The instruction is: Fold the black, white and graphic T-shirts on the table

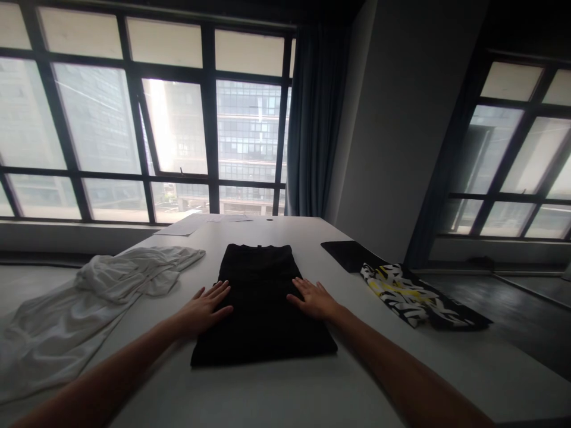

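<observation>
A black T-shirt, folded into a long flat shape with its collar at the far end, lies in front of me on the white table. My left hand rests flat on its left edge, fingers stretched out. On the opposite edge my right hand also lies flat, with its fingers apart. Neither hand grips the cloth. A crumpled white garment spreads over the table to the left of my left hand.
To the right lie a folded garment with a black, white and yellow pattern and a dark flat piece. Papers are at the table's far left. Beyond stand windows, a dark curtain and a pillar.
</observation>
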Demonstrator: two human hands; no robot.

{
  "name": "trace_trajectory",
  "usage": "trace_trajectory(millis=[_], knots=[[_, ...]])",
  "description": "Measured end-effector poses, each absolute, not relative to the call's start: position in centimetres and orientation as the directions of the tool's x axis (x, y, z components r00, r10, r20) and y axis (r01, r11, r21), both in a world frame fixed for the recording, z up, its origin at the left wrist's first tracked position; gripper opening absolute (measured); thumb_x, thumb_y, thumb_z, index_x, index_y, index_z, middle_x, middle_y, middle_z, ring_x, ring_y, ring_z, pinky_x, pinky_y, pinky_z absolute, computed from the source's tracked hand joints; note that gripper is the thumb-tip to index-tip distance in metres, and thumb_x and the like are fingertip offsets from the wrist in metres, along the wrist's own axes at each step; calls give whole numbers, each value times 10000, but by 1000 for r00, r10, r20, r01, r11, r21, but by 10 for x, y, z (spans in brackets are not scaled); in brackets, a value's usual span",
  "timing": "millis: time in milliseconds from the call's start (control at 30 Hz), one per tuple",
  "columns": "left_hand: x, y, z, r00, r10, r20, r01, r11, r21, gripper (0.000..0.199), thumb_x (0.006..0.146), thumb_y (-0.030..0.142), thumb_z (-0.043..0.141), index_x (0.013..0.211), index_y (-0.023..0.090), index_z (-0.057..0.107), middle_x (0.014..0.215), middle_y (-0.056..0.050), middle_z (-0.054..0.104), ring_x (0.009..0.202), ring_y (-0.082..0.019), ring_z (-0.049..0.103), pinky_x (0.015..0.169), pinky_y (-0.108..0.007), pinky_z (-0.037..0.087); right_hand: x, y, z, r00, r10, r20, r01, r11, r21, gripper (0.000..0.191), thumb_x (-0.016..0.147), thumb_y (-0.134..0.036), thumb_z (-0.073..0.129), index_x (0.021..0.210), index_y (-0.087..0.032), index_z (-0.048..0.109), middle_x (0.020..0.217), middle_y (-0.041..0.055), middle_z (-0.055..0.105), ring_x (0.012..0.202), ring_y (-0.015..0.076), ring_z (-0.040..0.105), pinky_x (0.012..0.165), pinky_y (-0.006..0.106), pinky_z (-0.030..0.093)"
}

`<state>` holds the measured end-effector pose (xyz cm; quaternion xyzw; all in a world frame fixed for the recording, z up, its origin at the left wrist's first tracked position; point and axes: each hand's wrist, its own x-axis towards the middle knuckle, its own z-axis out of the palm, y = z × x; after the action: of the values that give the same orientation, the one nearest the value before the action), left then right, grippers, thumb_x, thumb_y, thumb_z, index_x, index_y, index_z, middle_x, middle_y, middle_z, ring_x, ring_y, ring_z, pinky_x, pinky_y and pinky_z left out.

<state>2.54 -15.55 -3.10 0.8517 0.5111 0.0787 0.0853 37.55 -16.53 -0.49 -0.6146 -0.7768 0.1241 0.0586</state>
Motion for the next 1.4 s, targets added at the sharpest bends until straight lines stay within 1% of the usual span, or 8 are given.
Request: trace_trajectory(millis=[133, 300, 433, 633, 800, 1000, 1300, 1400], knots=[[32, -155, -26, 496, 866, 71, 837, -498, 229, 772, 903, 691, 349, 1539, 261, 266, 1627, -44, 127, 1507, -285, 91, 1211, -505, 39, 373, -166, -3, -284, 957, 61, 930, 290, -225, 714, 960, -581, 341, 1532, -155, 312, 1605, 117, 234, 1498, 266, 139, 1205, 493, 0], [20, -149, -23, 577, 816, 17, 774, -554, 308, 695, 932, 622, 371, 1532, 282, 287, 1628, -38, 133, 1505, -286, 96, 1208, -498, 120, 376, -162, -2, -358, 933, -40, 887, 326, -328, 650, 964, -557, 357, 1533, -247, 310, 1611, 50, 230, 1494, 257, 164, 1207, 498, 99], [-17, -149, -14, 656, 749, 94, 652, -625, 429, 515, 907, 441, 510, 1414, 346, 497, 1609, -2, 280, 1497, -267, 179, 1204, -500, 169, 396, -159, 1, -391, 920, 33, 838, 371, -400, 538, 955, -357, 419, 1473, -214, 438, 1561, 74, 358, 1457, 234, 286, 1208, 438, 177], [-28, -164, 0, 747, 665, 10, 579, -657, 484, 678, 730, 297, 721, 1371, 399, 528, 1632, 15, 204, 1500, -327, 118, 1190, -578, 126, 431, -174, 23, -418, 901, -118, 824, 321, -466, 765, 750, -190, 641, 1478, -276, 422, 1612, 64, 242, 1457, 268, 282, 1188, 432, 247], [3, -174, 2, 768, 634, 94, 537, -717, 444, 510, 784, 283, 655, 1287, 361, 621, 1570, 1, 374, 1470, -309, 261, 1212, -548, 97, 429, -183, 33, -492, 855, -166, 795, 363, -485, 746, 676, -304, 774, 1384, -337, 544, 1630, 28, 185, 1483, 318, 185, 1193, 490, 212], [24, -177, 9, 655, 708, 264, 547, -685, 481, 376, 805, 220, 520, 1107, 289, 733, 1237, -29, 704, 1222, -268, 586, 1154, -454, 334, 417, -176, 24, -514, 839, 178, 685, 527, -503, 217, 831, -258, 601, 957, -247, 778, 1453, 52, 513, 1427, 272, 334, 1181, 490, 237], [-2, -188, 21, 390, 890, 235, 553, -430, 714, 439, 643, 488, 694, 972, 202, 741, 919, -78, 746, 892, -301, 651, 788, -364, 531, 425, -197, 68, -580, 803, 139, 482, 476, -736, 409, 820, -538, 631, 1012, -198, 755, 1097, 87, 720, 1175, 320, 582, 1000, 425, 448], [12, -183, 36, 274, 925, 261, 438, -362, 823, 560, 619, 645, 692, 925, 176, 704, 845, -68, 717, 851, -288, 634, 737, -369, 524, 418, -182, 61, -411, 874, 262, 411, 433, -802, 500, 799, -631, 616, 977, -178, 732, 980, 82, 727, 1017, 309, 638, 888, 407, 507]])
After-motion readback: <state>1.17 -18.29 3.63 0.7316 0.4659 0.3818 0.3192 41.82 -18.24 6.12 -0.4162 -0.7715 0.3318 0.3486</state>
